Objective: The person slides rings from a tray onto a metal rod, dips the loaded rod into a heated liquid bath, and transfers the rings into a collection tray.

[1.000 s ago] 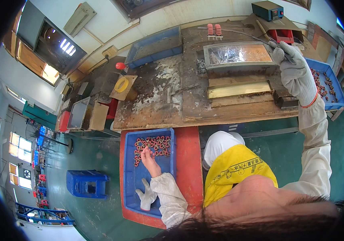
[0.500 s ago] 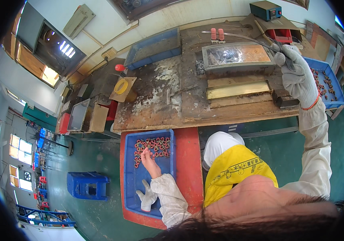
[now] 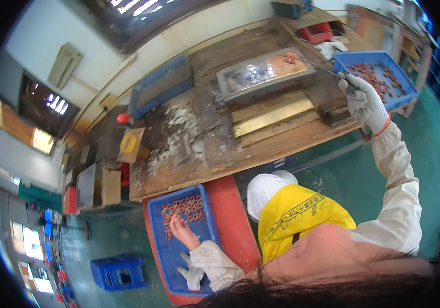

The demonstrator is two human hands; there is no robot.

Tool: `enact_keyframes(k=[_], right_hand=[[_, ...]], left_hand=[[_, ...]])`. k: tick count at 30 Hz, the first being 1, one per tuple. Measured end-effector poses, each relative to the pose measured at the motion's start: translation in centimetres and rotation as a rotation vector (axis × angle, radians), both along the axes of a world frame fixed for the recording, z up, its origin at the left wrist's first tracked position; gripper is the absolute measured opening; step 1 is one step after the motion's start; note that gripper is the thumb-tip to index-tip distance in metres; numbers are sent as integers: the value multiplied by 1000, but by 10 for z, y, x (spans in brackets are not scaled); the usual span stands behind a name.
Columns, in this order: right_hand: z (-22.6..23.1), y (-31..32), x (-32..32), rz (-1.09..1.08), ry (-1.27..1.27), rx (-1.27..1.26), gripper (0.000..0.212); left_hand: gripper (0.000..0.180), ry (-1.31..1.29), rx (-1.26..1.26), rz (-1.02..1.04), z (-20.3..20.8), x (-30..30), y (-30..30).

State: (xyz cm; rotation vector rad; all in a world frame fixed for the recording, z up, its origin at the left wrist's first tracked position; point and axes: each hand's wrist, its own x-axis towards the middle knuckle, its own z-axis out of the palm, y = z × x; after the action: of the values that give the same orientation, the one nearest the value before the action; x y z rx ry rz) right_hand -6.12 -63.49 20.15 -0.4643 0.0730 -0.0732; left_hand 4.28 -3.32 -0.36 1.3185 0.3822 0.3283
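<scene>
My gloved right hand point(image 3: 361, 100) is closed round the dark handles of a long thin metal tool point(image 3: 318, 68), held out over the workbench. At its far tip are red-pink wire coils point(image 3: 290, 58), above the right end of a shallow metal-topped box point(image 3: 266, 74) with a shiny silvery and brownish surface. My bare left hand point(image 3: 183, 232) hangs over the blue tray point(image 3: 207, 205), its fingers loosely bent and apart, beside a cluster of small red coils point(image 3: 191, 208). Nothing shows plainly in its fingers. A white glove point(image 3: 191, 272) lies in the tray's near part.
The tray rests on a red surface point(image 3: 232, 215) against the wooden workbench point(image 3: 179, 179). A brass-coloured trough point(image 3: 274, 117) lies before the metal-topped box. Another blue tray point(image 3: 405, 84) with coils stands far right. A blue stool point(image 3: 119, 272) is on the green floor.
The coils at the tool's tip have come from behind the metal-topped box to over its right end. My view has turned and shifted. My left hand stays over the tray.
</scene>
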Motion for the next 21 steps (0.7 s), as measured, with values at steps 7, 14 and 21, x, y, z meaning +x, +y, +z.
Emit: enact_keyframes(k=[7,14,21], right_hand=[[-26,-107,-95,-844,374,-467,24],[-51,-165,-145,-1008,622,-640,23],[-53,-154,-97,-856,651,-597,17]], left_hand=[[23,-32,16,-32,3,-4,-2],[22,-8,-22,-31,-3,-2,3],[23,-12,-19,-23,-2,2,2]])
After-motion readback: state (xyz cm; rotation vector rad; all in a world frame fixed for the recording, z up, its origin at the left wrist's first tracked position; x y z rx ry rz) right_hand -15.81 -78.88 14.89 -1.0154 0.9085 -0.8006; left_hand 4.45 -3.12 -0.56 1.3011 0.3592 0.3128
